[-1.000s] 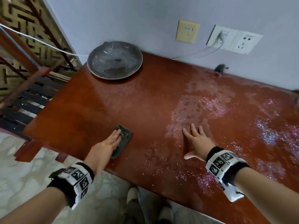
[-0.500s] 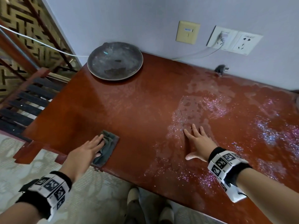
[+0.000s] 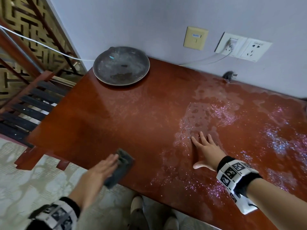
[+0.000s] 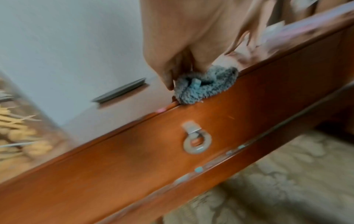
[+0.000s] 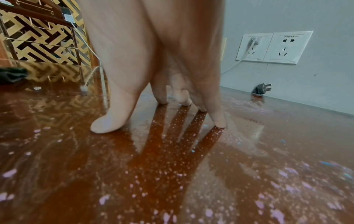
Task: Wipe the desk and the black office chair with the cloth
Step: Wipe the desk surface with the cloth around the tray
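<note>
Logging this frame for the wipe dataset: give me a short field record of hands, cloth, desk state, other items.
left hand: flat on the cloth, fingers straight
cloth: grey, bunched, overhanging the desk's near edge
right hand: spread, fingertips on the desk
desk: red-brown wood; wet, speckled around and right of the right hand
round tray: dusty, far left corner by the wall
loose plug: at the back edge, not in a socket
black office chair: not in view

I see a pale grey wall [image 3: 149, 22] carrying a beige switch plate [image 3: 195, 38] and white double socket [image 3: 243, 47] with a white cable [image 3: 204, 60] plugged in, a gold lattice screen [image 3: 33, 30] at left, and patterned beige carpet [image 3: 25, 180] below.
</note>
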`<state>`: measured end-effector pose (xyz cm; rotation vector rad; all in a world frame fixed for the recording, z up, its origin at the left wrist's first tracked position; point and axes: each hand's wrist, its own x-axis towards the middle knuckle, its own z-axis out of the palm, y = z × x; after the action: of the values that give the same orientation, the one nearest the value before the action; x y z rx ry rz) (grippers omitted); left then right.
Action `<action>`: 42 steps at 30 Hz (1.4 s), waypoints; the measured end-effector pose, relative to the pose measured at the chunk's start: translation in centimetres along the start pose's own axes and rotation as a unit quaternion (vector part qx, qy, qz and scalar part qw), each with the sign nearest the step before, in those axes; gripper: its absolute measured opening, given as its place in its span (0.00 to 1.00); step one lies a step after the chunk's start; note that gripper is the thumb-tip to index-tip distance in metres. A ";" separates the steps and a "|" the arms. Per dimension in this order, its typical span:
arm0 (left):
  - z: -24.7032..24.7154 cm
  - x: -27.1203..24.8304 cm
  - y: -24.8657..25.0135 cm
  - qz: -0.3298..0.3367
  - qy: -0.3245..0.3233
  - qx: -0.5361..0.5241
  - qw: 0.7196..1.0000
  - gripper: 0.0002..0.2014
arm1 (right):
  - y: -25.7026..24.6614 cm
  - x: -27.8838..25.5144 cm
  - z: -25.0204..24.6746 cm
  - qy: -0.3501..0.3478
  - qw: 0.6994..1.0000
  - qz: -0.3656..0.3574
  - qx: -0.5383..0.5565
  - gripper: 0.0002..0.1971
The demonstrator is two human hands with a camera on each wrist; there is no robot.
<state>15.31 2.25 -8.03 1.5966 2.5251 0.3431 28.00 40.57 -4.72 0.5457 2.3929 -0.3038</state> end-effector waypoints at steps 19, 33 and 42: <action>1.2 3.2 4.6 -0.037 -0.082 0.023 0.996 0.36 | -0.1 0.0 0.0 -0.002 1.000 -0.001 -0.006 0.58; 2.9 2.1 6.5 0.043 -0.026 0.098 0.994 0.32 | 0.2 0.2 0.2 0.001 1.000 -0.007 0.002 0.57; 7.6 4.2 15.2 0.088 0.018 0.055 0.994 0.24 | 0.1 0.0 -0.1 -0.008 1.000 -0.009 0.002 0.56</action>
<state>28.56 13.24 -11.40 1.8778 2.4751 0.2569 27.95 40.69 -4.62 0.5209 2.3828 -0.3212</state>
